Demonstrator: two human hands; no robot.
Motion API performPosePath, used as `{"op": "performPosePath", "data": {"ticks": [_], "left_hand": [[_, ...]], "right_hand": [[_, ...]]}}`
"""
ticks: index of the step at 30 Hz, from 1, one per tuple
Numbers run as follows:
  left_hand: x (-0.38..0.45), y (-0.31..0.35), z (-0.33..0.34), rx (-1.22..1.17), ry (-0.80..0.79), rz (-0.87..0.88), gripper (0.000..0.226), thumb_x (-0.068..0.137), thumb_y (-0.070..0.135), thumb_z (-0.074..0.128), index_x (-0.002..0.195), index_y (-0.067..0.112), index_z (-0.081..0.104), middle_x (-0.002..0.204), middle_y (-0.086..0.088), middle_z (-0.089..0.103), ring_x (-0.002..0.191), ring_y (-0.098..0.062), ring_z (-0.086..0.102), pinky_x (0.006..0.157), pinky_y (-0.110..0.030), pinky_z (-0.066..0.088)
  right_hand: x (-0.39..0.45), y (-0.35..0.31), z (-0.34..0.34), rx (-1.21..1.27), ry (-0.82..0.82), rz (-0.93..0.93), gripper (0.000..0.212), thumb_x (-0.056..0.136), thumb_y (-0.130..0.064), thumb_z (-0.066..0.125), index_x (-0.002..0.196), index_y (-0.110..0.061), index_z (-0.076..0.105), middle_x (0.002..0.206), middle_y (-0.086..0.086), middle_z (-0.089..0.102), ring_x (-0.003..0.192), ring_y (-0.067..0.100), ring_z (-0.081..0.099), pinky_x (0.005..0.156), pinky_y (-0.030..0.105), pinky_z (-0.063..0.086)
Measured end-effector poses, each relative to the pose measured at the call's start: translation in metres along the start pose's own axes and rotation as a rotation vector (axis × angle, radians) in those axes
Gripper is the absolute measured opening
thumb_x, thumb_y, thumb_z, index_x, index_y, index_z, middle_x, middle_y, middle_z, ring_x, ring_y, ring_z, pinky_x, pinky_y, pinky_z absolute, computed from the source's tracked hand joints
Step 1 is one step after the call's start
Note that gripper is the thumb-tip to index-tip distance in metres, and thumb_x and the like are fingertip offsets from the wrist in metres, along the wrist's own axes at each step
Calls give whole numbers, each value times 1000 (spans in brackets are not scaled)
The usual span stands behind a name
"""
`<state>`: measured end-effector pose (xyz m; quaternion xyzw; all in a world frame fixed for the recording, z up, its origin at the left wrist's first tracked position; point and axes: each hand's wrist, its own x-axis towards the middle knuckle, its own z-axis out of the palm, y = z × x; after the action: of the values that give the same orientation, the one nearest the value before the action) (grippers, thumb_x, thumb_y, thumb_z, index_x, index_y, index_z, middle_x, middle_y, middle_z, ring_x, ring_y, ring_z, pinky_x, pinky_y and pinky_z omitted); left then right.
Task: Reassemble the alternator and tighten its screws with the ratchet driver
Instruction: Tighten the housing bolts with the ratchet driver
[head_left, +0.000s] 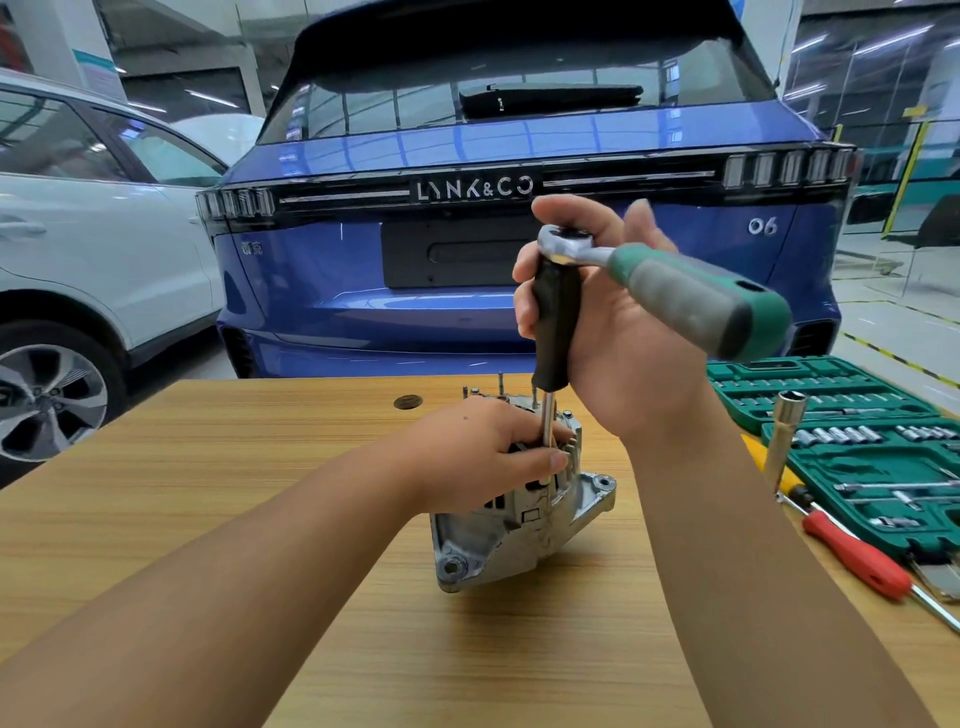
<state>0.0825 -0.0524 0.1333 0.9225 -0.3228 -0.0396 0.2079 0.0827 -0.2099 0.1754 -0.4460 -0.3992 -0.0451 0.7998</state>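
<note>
Two bare forearms reach in from the bottom edge, with no sleeves showing on them. The left hand (483, 452) and the right hand (618, 332) wear no gloves. No rings, watch or wristbands show on the fingers and wrists that can be seen. The fingernails are short and plain. A small dark mole sits on the back of the left hand.

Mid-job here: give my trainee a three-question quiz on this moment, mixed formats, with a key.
1. True or false: the left hand rests on the alternator at the driver's shaft.
2. The right hand grips: A) ratchet driver B) red-handled screwdriver C) socket.
3. Fill in: the green socket case lies on the person's ____ side.
Key: 1 true; 2 A; 3 right.
</note>
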Motion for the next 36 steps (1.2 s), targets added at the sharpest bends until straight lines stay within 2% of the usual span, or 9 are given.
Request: {"op": "performPosePath", "data": {"ticks": [5,10,13,15,18,23,26,30,36], "left_hand": [[-2,2,-1,19,6,-20,18,101,46,52,91,37,65,121,36,62,59,-4,54,58,-29,48],[-1,2,0,36,-6,-22,15,101,49,51,97,48,65,101,20,70,63,2,55,61,-27,47],[-2,3,-1,52,3,-15,16,101,48,51,101,46,67,81,24,66,60,8,53,55,-21,36],[-2,3,-1,45,0,-12,20,101,47,51,84,52,57,100,21,70,60,10,53,55,-22,36],[-2,3,-2,65,-16,-13,15,102,47,51,91,55,58,112,17,70,64,13,53,56,-21,36],[0,-1,0,36,-2,-20,17,102,45,51,112,51,63,84,42,62,59,8,53,55,-20,38],[1,-2,1,68,19,-30,31,102,47,51,131,45,60,74,33,62,65,11,56,52,-12,37],[2,-1,1,54,11,-18,27,103,46,49,126,42,62,68,41,57,56,9,52,46,-10,36],[1,-1,1,38,30,-4,24,104,44,48,118,39,66,65,46,53,51,5,49,46,-14,33]], "right_hand": [[0,1,6,-71,126,-6,24,94,-32,57,115,-23,66,98,7,57,75,18,57,71,32,47],[-2,-3,17,-261,288,-30,36,89,-27,66,121,-14,55,71,-5,60,62,14,51,65,32,44],[-3,-9,19,-355,407,-2,18,87,-30,71,95,-16,66,63,-4,53,56,14,47,65,34,44],[-5,-15,16,-142,323,192,21,89,-36,68,92,-15,68,71,-2,57,60,15,51,70,33,47],[-4,-22,6,99,228,345,31,83,-38,67,102,-15,62,82,-4,63,69,14,58,74,31,49],[-5,-9,7,93,140,214,24,84,-17,66,106,-25,59,95,0,71,77,16,65,74,32,52],[-5,2,12,-138,126,43,33,98,-5,56,119,-29,58,100,4,70,81,19,65,76,36,54],[-4,4,11,-272,139,-67,33,93,-1,53,114,-24,59,95,5,64,74,20,60,67,36,53],[-1,-1,11,-36,70,17,46,89,-40,53,122,-9,55,89,12,58,70,26,51,66,37,36]]}}
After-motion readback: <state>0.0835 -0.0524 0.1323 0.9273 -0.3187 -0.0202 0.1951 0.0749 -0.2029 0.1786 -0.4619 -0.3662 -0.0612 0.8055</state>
